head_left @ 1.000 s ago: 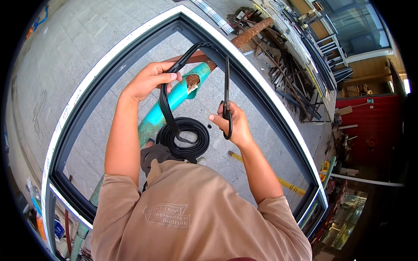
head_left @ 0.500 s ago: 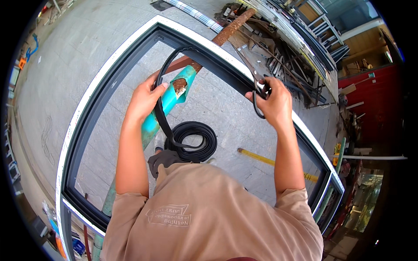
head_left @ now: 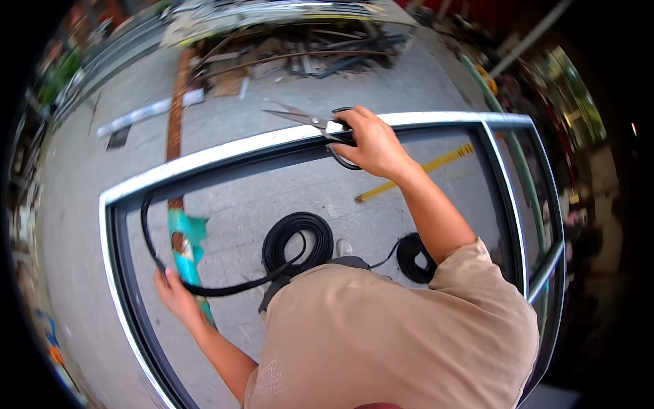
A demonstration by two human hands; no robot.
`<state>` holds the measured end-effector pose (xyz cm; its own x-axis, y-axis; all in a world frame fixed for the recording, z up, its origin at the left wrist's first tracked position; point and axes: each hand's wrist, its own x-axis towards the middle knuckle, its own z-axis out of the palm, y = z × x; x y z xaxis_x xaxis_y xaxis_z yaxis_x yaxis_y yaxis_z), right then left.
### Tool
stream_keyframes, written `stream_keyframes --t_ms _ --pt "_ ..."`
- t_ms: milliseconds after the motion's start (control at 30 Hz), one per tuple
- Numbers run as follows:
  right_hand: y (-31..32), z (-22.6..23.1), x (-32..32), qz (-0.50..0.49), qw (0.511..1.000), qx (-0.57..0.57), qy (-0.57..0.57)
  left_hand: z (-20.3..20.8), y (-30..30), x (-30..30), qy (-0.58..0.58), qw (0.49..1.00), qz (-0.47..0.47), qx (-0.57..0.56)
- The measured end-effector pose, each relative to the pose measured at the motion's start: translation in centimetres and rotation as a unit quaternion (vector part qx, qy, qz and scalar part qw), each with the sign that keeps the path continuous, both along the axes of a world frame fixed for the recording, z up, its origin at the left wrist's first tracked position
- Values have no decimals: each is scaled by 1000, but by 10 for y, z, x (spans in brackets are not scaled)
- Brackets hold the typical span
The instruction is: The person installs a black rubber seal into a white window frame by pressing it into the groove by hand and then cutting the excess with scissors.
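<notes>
My left hand (head_left: 178, 298) is closed on a black rubber strip (head_left: 228, 291). One end of that strip reaches the far left corner of a large white-and-dark window frame (head_left: 225, 151); the other curves back to a black coil (head_left: 274, 244) on the floor in front of me. In my right hand (head_left: 375, 143) are black-handled scissors (head_left: 316, 122), held over the far rail of the frame. Their blades are spread and point left, with nothing between them.
A rusty pipe (head_left: 176, 116) with a torn teal wrap (head_left: 184, 264) runs under the frame's left part. A second black coil (head_left: 407, 264) lies to the right, and a yellow bar (head_left: 436, 162) beyond it. Scrap (head_left: 300, 58) is piled at the far side.
My view has turned right. My left hand is now lower and farther left along the strip, my right hand still holds the scissors, and the second coil has come into sight.
</notes>
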<state>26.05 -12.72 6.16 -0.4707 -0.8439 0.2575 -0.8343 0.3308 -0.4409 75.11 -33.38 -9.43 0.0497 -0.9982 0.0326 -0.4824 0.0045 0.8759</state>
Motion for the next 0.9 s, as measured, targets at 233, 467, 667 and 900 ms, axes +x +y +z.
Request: stream_keyframes --t_ms 233,467,667,900 --pt "185 8 -137 -340 936 65 55 -16 -20 5 0 998 -15 -57" --pt "330 6 -240 -418 894 110 123 -17 -24 1 -31 996 -9 -85" --pt "354 -16 -275 -387 903 147 117 -13 -19 0 -30 996 -2 -90" --pt "353 -30 -288 -381 898 168 143 -17 -24 9 -24 997 -24 -73"
